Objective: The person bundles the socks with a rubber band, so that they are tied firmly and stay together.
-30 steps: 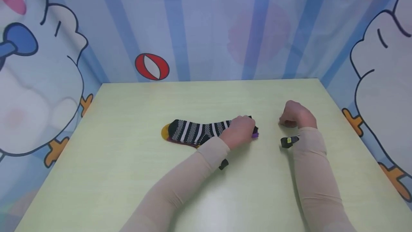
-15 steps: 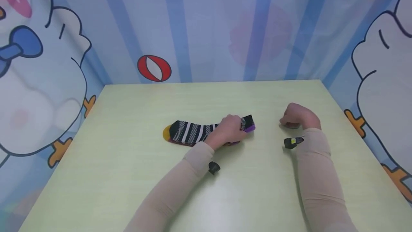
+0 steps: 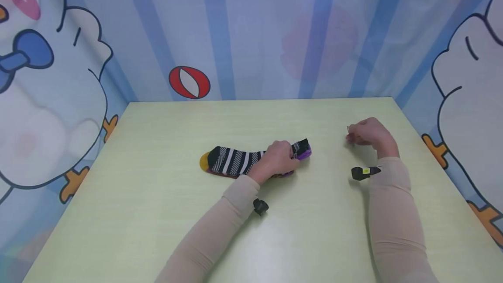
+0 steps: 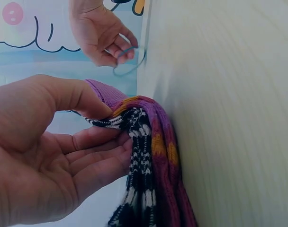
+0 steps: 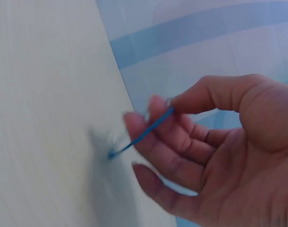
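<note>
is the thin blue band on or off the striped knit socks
Off: the right hand pinches the thin blue band, apart from the striped knit socks.

Left hand (image 3: 276, 158) hides the middle of the striped socks (image 3: 232, 161), blue loop (image 5: 151, 126) in right hand (image 3: 371, 133) blurs toward its lower end, both sleeves (image 3: 212, 229) cut off nearside.

My left arm (image 3: 210, 228) extends diagonally inward; my left hand (image 3: 275, 159) pinches, thumb (image 4: 66, 92) opposing bent fingers (image 4: 103, 165). My right arm (image 3: 394, 217) extends forward; my right hand (image 3: 373, 134) angles inward, also in a thumb-and-finger pinch.
</note>
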`<state>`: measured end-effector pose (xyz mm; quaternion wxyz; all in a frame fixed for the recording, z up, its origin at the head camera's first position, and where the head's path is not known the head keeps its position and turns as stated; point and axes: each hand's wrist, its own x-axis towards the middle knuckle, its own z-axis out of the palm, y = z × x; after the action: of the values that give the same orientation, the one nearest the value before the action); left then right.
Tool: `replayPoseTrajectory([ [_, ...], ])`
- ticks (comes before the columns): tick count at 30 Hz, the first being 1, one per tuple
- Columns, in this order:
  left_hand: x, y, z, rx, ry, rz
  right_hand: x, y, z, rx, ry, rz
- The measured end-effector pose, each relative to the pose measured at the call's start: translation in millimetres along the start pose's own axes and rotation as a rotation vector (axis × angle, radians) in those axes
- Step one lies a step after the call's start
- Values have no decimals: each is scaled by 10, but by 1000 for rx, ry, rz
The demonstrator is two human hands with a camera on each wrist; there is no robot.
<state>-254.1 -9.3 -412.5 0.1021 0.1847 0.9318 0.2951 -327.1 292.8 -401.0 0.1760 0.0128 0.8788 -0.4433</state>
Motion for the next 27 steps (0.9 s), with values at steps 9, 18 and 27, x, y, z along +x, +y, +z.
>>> replayPoseTrajectory([
  [9,-12,2,8,29,-7,-3,-1,-9,-41,666,38,-50],
  [18,-1,1,-9,20,8,-1,-29,-38,-102,898,54,-74],
  [27,-8,-28,11,-23,0,-4,-34,-26,-79,1069,41,-29],
])
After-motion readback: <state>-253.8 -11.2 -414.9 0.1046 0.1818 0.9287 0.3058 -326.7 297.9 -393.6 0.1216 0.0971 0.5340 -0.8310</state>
